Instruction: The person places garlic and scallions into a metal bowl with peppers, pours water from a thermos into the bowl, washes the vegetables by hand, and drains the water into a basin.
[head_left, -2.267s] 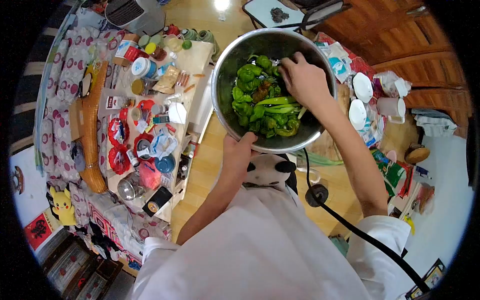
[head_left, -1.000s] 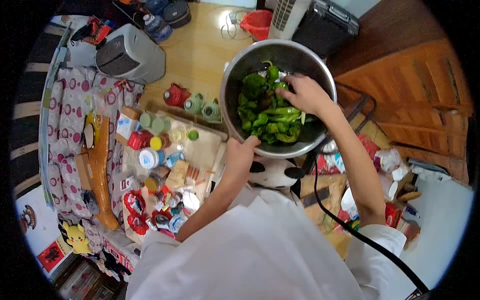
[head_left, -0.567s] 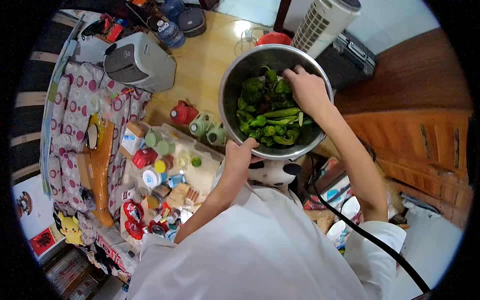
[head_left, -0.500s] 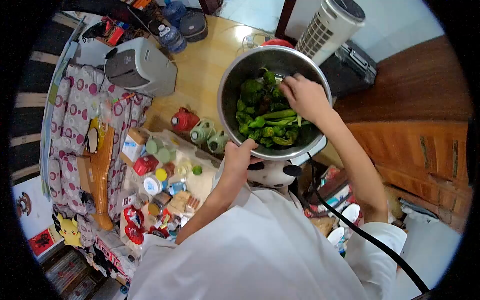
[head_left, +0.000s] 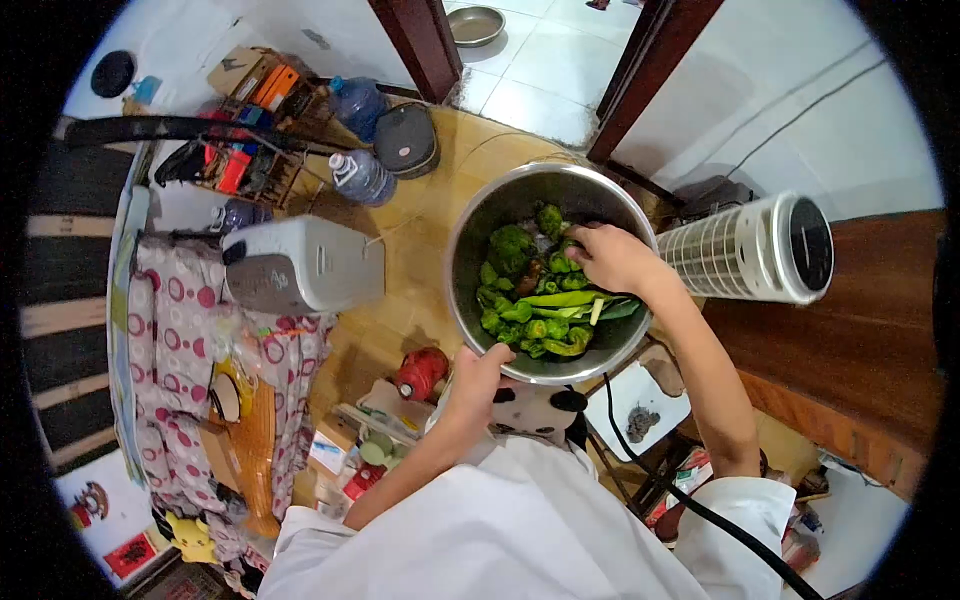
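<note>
A deep stainless steel bowl [head_left: 462, 330] is in front of me, tilted so its inside shows. My left hand [head_left: 482, 378] grips the near-left rim, its thumb over the edge. Inside lie green peppers [head_left: 570, 342], a broccoli head [head_left: 512, 250] and long green stalks [head_left: 565, 299] with a pale cut end. My right hand [head_left: 612, 258] reaches over the right side into the bowl, its fingers curled down among the greens. Their tips are partly hidden, so what they pinch cannot be made out.
A tower fan [head_left: 745, 250] stands right of the bowl. A grey-white appliance [head_left: 320, 265], water jugs [head_left: 362, 180] and a dark bin [head_left: 407, 140] stand left. A red jug [head_left: 421, 373] is on the floor. A doorway [head_left: 530, 60] opens ahead; a black cable [head_left: 690, 500] crosses my right side.
My view has tipped up and toward the doorway, showing more of the room ahead. My left hand still holds the rim; my right hand remains in the bowl, its fingers now deeper among the greens.
</note>
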